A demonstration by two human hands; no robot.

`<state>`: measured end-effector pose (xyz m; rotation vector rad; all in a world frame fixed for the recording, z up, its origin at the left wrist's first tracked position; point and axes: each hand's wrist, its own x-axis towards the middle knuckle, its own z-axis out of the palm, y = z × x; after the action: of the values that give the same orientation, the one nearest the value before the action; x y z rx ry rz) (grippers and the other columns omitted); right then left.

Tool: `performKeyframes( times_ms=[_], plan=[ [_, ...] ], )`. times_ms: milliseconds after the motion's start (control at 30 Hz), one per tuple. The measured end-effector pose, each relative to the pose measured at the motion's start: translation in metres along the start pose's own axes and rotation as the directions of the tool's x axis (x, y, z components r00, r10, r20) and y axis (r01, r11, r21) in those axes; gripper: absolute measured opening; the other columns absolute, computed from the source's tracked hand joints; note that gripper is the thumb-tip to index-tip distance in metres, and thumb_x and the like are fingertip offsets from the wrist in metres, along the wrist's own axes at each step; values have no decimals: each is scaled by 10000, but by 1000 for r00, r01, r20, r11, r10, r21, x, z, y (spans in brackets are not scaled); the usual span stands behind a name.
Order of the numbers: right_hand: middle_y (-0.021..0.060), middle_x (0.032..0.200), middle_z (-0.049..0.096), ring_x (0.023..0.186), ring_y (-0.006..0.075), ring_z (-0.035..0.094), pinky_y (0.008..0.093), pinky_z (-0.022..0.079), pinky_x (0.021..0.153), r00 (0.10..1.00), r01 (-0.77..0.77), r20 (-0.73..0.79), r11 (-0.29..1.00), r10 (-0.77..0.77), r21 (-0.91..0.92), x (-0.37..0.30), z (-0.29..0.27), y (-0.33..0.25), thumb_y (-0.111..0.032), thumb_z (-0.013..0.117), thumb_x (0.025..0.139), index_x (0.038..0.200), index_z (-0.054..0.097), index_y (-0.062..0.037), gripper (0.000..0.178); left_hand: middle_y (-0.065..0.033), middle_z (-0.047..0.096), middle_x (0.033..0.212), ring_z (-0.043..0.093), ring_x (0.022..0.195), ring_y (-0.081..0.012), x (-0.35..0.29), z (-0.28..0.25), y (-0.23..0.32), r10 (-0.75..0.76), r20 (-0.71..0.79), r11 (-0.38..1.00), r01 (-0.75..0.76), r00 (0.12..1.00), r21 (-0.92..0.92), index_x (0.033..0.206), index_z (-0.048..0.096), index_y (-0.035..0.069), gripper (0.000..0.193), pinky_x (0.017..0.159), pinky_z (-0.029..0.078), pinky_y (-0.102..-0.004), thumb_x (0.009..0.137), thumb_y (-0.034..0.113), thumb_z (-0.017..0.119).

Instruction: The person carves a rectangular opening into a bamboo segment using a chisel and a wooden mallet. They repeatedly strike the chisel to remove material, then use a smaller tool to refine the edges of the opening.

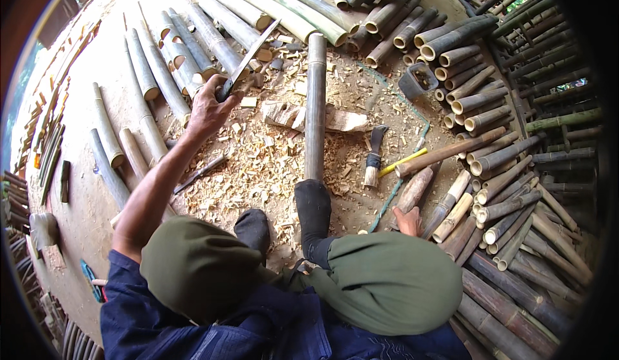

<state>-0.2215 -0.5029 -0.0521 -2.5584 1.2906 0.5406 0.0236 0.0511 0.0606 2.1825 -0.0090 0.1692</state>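
Observation:
My left hand (209, 105) is wrapped round the black handle of a handsaw (259, 45). Its long bare blade slants up and away to the right. In front of me a dark bamboo pole (315, 108) rests across a rough wood block (348, 120), and my sock-clad right foot (313, 200) presses on its near end. At the right, my right hand (407, 220) is closed round the near end of a thick brown wooden piece (414, 189). Part of that hand's fingers is hidden by the wood. A hatchet-like blade tool (374, 157) lies on the ground nearby.
Wood chips (264, 154) cover the ground. Cut bamboo tubes (483, 112) are piled along the right, beside a small plastic container (418, 80). Longer bamboo poles (206, 34) lie at the far left. A yellow stick (403, 161) and a green cord (390, 195) lie near my right hand.

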Motion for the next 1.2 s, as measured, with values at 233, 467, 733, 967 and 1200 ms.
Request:
performKeyframes(
  times_ms=[233,467,733,967,1200],
  plan=[
    [254,1228,698,1156,399,680,468,523,1005,992,-96,126,721,13,686,39,27,4,-439,751,820,1297,620,81,717,-92,689,773,637,687,-184,62,-4,-6,125,565,969,-223,815,107,1077,745,3,346,648,495,-402,980,335,728],
    [139,1078,655,953,289,646,443,564,821,942,-311,272,-201,-199,929,-33,-33,-87,-407,583,886,1261,589,-29,532,-116,556,525,550,478,-246,77,48,-34,79,714,943,-284,695,173,759,735,-26,670,513,447,-463,1021,583,640],
    [147,1014,628,818,241,684,368,618,685,719,-235,208,50,-663,971,-42,-102,-185,-338,698,897,1273,549,28,545,-119,534,507,539,461,-267,86,79,-45,99,743,881,-405,662,243,763,741,-13,679,507,430,-468,1015,609,634],
    [155,1005,653,780,219,705,355,625,655,584,131,178,309,-792,942,-73,-135,-241,-235,814,831,1331,494,37,652,-116,557,529,574,494,-267,84,87,-49,92,762,885,-403,641,232,784,744,-6,677,532,461,-464,1017,619,627],
    [136,998,654,785,201,701,349,608,677,567,192,220,387,-794,902,-75,-136,-244,-215,837,771,1377,468,5,743,-100,598,550,605,517,-253,81,89,-46,53,767,889,-379,640,255,820,768,17,618,552,494,-466,1018,589,643]
  ],
)
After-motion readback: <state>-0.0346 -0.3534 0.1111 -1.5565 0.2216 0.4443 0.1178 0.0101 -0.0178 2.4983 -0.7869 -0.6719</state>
